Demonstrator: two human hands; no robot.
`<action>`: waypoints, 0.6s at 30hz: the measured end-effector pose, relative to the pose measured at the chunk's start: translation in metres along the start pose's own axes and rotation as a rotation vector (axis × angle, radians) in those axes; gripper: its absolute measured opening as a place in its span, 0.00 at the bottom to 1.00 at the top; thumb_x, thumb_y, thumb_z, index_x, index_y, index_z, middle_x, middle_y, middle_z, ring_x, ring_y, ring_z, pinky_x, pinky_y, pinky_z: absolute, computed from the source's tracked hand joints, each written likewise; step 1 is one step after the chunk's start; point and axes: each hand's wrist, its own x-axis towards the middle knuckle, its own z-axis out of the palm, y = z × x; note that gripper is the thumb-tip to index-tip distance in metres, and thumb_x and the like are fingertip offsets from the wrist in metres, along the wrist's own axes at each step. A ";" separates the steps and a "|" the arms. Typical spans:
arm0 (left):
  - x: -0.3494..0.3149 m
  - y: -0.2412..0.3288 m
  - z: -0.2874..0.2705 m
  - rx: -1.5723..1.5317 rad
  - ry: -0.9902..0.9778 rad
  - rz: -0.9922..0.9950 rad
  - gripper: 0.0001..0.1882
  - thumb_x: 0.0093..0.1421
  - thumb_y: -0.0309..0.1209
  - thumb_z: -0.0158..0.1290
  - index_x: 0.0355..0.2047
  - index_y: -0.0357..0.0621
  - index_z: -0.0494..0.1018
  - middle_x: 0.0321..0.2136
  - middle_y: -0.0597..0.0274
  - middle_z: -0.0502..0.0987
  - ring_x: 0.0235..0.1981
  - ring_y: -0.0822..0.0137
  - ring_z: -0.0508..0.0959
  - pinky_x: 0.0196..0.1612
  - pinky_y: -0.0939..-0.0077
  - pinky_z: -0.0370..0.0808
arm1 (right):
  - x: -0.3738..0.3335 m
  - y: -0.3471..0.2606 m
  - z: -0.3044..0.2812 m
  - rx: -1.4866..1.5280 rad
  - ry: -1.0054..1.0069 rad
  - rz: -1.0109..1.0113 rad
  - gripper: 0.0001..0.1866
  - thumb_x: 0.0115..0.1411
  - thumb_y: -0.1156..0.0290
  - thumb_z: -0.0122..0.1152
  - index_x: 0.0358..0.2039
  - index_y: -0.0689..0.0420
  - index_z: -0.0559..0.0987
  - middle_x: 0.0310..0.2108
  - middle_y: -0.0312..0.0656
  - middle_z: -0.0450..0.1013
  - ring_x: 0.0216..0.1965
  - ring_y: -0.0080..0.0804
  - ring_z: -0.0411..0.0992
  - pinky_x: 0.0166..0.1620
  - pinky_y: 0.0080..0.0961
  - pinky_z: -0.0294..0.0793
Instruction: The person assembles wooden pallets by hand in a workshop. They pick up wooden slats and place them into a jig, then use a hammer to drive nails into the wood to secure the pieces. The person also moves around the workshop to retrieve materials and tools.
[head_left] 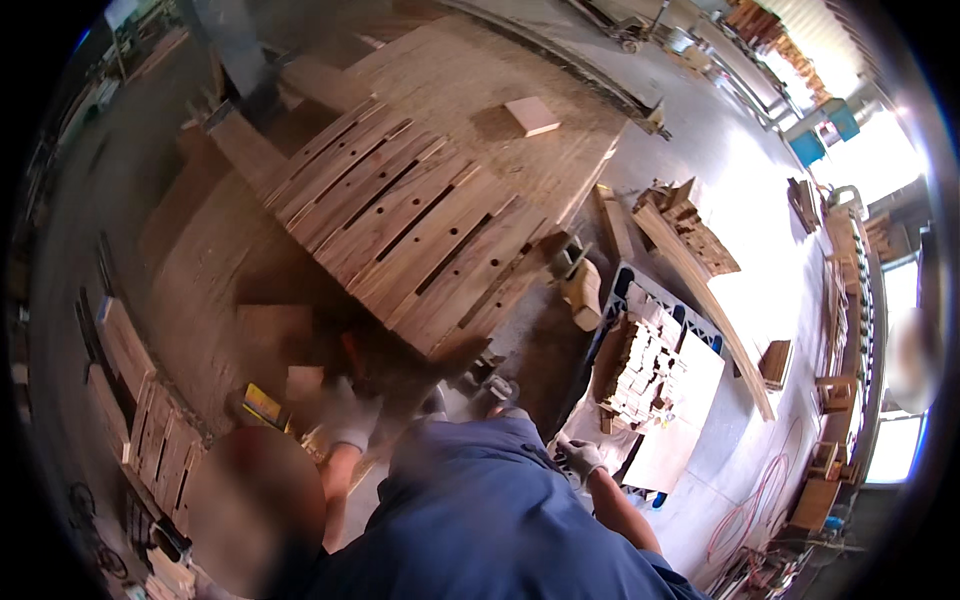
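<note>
My left hand (350, 415), in a pale glove, hangs over the near edge of the wooden worktable. Blur hides its fingers; a small wood block (304, 383) and a yellow-labelled object (262, 404) lie just left of it. My right hand (582, 457), also gloved, is low on the right with curled fingers, beside a stack of small wood pieces (645, 365) on cardboard. Whatever it may hold is too small to make out. Ahead, slotted and drilled wooden boards (400, 220) lie side by side across the table.
A square wood block (532, 116) rests on the far part of the worktable (440, 70). Right of it, long planks (705, 305) and a wood pile (690, 228) lie on the floor. A pink hose (755, 505) coils at lower right. More slotted boards (160, 440) stand at left.
</note>
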 end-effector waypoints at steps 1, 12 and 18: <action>0.005 -0.002 0.003 -0.058 -0.019 0.015 0.25 0.44 0.37 0.65 0.40 0.41 0.68 0.34 0.46 0.78 0.37 0.45 0.78 0.41 0.55 0.75 | -0.003 0.001 0.000 0.036 -0.065 0.053 0.14 0.64 0.62 0.59 0.34 0.63 0.80 0.24 0.38 0.76 0.23 0.26 0.73 0.24 0.26 0.71; -0.011 0.037 -0.016 -0.852 0.029 -0.432 0.07 0.57 0.30 0.54 0.30 0.44 0.67 0.17 0.62 0.69 0.07 0.68 0.67 0.09 0.72 0.62 | 0.033 -0.003 -0.034 0.012 -0.037 -0.035 0.17 0.63 0.59 0.61 0.41 0.61 0.79 0.28 0.41 0.77 0.26 0.33 0.75 0.27 0.30 0.74; -0.055 0.092 -0.018 -1.021 0.051 -0.182 0.07 0.51 0.24 0.57 0.28 0.43 0.69 0.17 0.67 0.69 0.10 0.74 0.68 0.14 0.75 0.65 | 0.053 -0.042 -0.053 0.150 -0.094 -0.051 0.16 0.63 0.58 0.59 0.34 0.60 0.78 0.28 0.41 0.76 0.27 0.34 0.76 0.30 0.28 0.76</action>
